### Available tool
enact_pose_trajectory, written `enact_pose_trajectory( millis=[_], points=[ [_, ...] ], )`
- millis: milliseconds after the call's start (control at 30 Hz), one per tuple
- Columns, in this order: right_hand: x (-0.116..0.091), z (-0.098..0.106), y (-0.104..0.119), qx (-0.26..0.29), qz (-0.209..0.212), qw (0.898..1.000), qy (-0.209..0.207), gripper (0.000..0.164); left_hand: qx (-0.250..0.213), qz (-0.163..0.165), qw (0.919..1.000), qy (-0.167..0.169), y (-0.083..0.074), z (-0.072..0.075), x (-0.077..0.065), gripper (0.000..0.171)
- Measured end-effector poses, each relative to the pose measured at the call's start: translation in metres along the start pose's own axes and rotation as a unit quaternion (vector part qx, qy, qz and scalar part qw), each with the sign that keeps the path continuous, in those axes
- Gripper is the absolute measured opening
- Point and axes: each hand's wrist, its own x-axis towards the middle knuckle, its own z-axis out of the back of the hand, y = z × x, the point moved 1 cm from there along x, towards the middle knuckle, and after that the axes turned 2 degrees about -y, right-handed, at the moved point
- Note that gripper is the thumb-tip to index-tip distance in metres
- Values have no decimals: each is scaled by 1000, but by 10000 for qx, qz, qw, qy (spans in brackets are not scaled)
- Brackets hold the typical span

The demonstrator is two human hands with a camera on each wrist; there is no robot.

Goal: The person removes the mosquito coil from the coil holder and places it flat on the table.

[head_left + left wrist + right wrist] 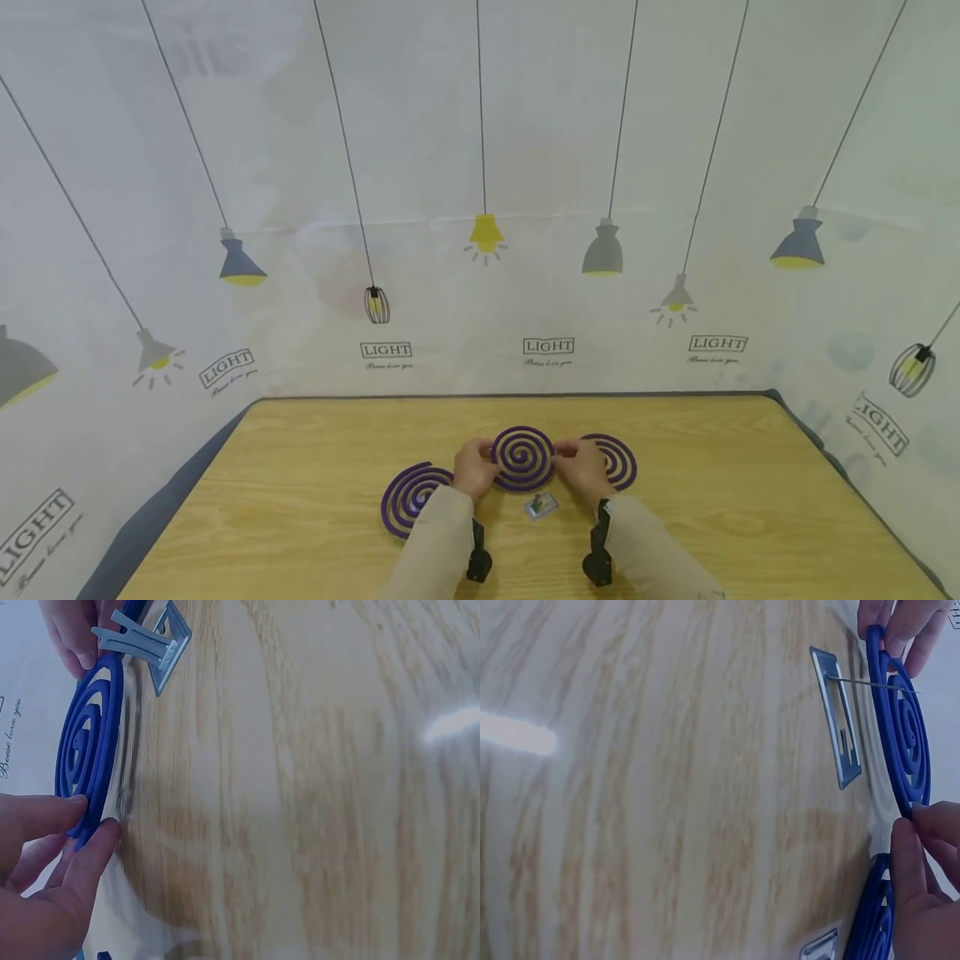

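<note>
Both hands pinch one mosquito coil (522, 457) at opposite edges; it shows purple in the head view and blue in the wrist views. My left hand (474, 471) has thumb and fingers on its left rim. On the right rim, thumb and fingertips of my right hand (582, 468) grip it. The coil is held tilted close over the table. Just on the near side of it lies a small metal coil stand (541, 505), whose raised prong (135, 641) overlaps the coil in both wrist views.
A second coil (417, 500) lies at the left, partly covered by the left forearm. The third coil (619, 460) is partly behind the right hand. Another metal piece (821, 948) shows beside a coil in the right wrist view. Printed walls border the wooden table (300, 467).
</note>
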Motion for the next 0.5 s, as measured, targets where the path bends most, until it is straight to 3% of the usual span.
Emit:
enact_pose_trajectory(
  millis=[100, 233, 267, 300, 367, 467, 500],
  points=[
    [3, 0, -1, -155, 133, 9998, -90, 20, 19, -383, 9993, -30, 34, -19, 23, 37],
    [6, -1, -3, -303, 265, 9991, -160, 19, 66, -1061, 9937, -353, 115, -62, 69, 39],
    [6, -2, -3, -309, 293, 9990, -161, 18, 123, -1143, 9927, -375, 115, -63, 68, 40],
    [6, -2, -4, -322, 326, 9988, -161, 18, 142, -985, 9945, -314, 118, -64, 70, 41],
    [6, -2, -3, -315, 317, 9989, -151, 18, 90, -1200, 9918, -424, 120, -64, 67, 39],
    [7, -2, -2, -296, 338, 9989, -159, 18, 115, -697, 9973, -223, 69, -37, 38, 36],
    [7, -1, -1, -306, 341, 9988, -158, 18, -23, -518, 9985, -178, 61, -32, 35, 35]
  ],
)
